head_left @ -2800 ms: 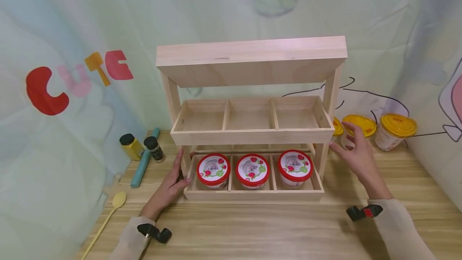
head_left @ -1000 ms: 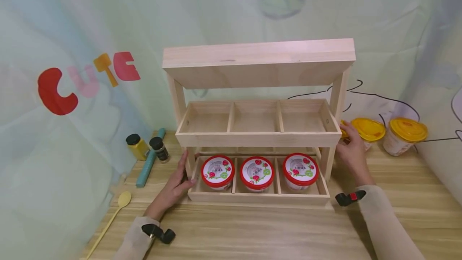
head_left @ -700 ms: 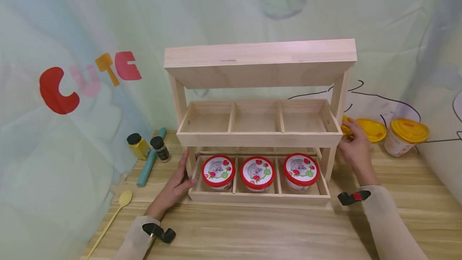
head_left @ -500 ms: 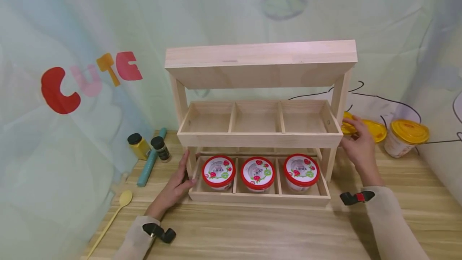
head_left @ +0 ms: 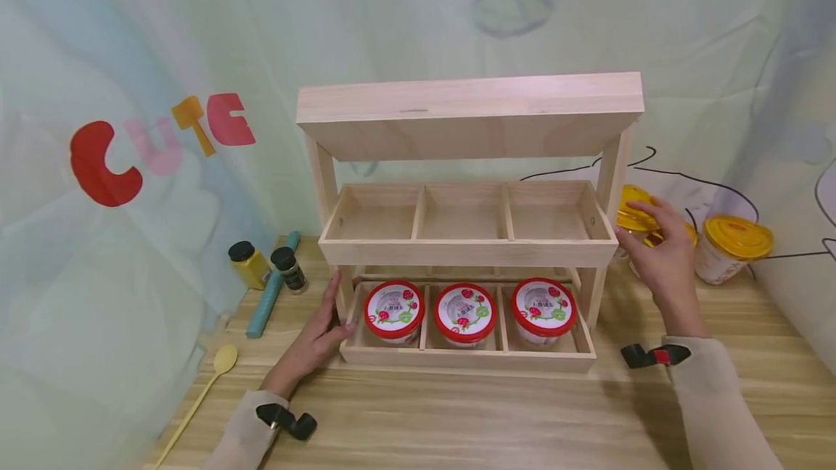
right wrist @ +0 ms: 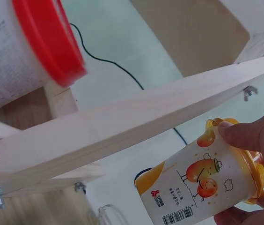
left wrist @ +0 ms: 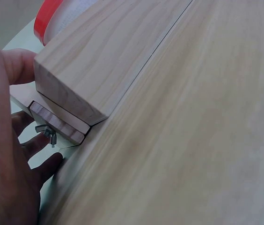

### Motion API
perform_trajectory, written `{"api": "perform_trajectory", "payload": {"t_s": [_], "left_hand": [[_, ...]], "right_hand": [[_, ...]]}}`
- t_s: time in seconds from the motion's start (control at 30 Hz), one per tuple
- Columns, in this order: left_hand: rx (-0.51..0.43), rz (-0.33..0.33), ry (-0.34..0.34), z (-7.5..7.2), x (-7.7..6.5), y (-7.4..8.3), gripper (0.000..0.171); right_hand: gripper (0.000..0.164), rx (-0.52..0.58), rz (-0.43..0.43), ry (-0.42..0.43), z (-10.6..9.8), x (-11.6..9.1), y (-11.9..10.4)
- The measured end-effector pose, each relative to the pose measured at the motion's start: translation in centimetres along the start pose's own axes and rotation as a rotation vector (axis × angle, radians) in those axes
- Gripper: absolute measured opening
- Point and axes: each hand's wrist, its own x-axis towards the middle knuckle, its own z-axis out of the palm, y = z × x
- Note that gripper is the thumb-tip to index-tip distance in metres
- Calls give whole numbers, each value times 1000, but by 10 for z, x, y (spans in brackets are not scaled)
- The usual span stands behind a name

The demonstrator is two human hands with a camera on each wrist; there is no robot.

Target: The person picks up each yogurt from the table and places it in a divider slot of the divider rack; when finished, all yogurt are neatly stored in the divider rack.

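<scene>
A two-tier wooden shelf rack (head_left: 466, 254) stands on the table. Its lower tray carries three red-lidded paper cups (head_left: 466, 314), one per compartment. My left hand (head_left: 310, 345) grips the rack's lower left end, thumb on the tray's corner (left wrist: 69, 89) and fingers behind the post. Beside the right post, my right hand (head_left: 668, 267) holds a cup with a yellow lid (head_left: 635, 210), thumb and fingers around the lid end. In the right wrist view this white cup (right wrist: 200, 180) is tilted and shows orange fruit drawings. The right post hides part of it in the head view.
A second yellow-lidded cup (head_left: 690, 233) is partly behind my right hand, and a third (head_left: 736, 241) stands farther right. At left lie a yellow spoon (head_left: 225, 359) and a teal rod (head_left: 264, 307), near a yellow jar (head_left: 250, 267) and a dark-capped bottle (head_left: 289, 270).
My right hand has taken hold of the leftmost yellow-lidded cup and raised it beside the rack's right post. The left hand keeps its grip on the rack. The head view has shifted slightly.
</scene>
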Motion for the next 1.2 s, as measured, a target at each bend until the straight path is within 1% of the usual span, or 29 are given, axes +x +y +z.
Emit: {"api": "perform_trajectory", "payload": {"t_s": [0.03, 0.1, 0.13, 0.2, 0.27, 0.33, 0.43, 0.47, 0.5, 0.57, 0.63, 0.7, 0.8, 0.97, 1.2], "left_hand": [[2, -12, 0, 0, 1, 7, 97], [16, -30, -5, 0, 3, 16, 97], [23, -35, -6, 0, 3, 19, 98], [26, -32, -7, 0, 4, 18, 97], [12, -22, -5, 0, 3, 14, 97], [1, 1, 0, 0, 1, 4, 97], [-8, 2, 2, 0, -3, -13, 98], [-8, -2, 0, 0, -4, -17, 99], [-7, -1, -1, -1, -4, -17, 99], [-16, -23, -7, -1, -3, -12, 99], [-9, -17, -10, -1, 0, -1, 97], [3, -29, -13, -1, 3, 10, 96], [31, -46, -11, 0, 5, 19, 96], [49, -68, -5, 1, 4, 21, 96], [30, -55, -2, 2, 3, 17, 96]], "right_hand": [[56, 0, -7, 5, -1, -1, -1], [56, -3, -17, 15, -3, -2, -4], [57, -3, -24, 23, -5, -2, -5], [57, 4, -35, 38, -7, -3, -7], [58, 6, -37, 52, -10, -4, -9], [59, 6, -35, 60, -13, -5, -12], [60, 1, -23, 67, -16, -6, -17], [61, 1, -21, 69, -18, -7, -19], [61, 2, -18, 72, -19, -8, -21], [60, 3, -13, 81, -21, -9, -24], [59, 6, -12, 93, -24, -10, -28], [58, 4, -14, 106, -27, -11, -31], [57, 6, -14, 125, -32, -14, -35], [56, 16, -9, 137, -40, -20, -42], [56, 62, -54, 146, -51, -28, -55]]}}
